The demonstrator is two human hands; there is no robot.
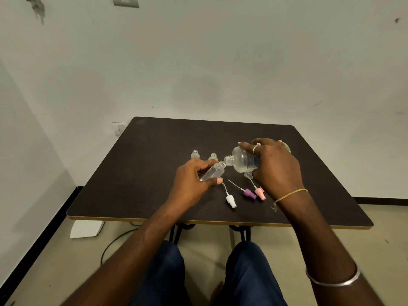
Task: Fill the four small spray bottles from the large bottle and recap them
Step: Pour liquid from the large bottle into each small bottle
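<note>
My left hand (194, 180) grips a tilted small spray bottle (213, 172) mid-table; my right hand (273, 166) wraps the large bottle (241, 160), mouths seemingly touching.

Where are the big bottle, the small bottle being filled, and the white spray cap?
Big bottle (242, 159): head view, clear shoulder beside the label.
Small bottle (215, 172): head view, clear body in the left hand.
White cap (230, 199): head view, white head lying on the table.

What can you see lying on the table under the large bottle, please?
Under the tilted large bottle, a clear small bottle is partly visible, with a pink spray cap nearer the person. The right hand covers the rest of it.
</note>
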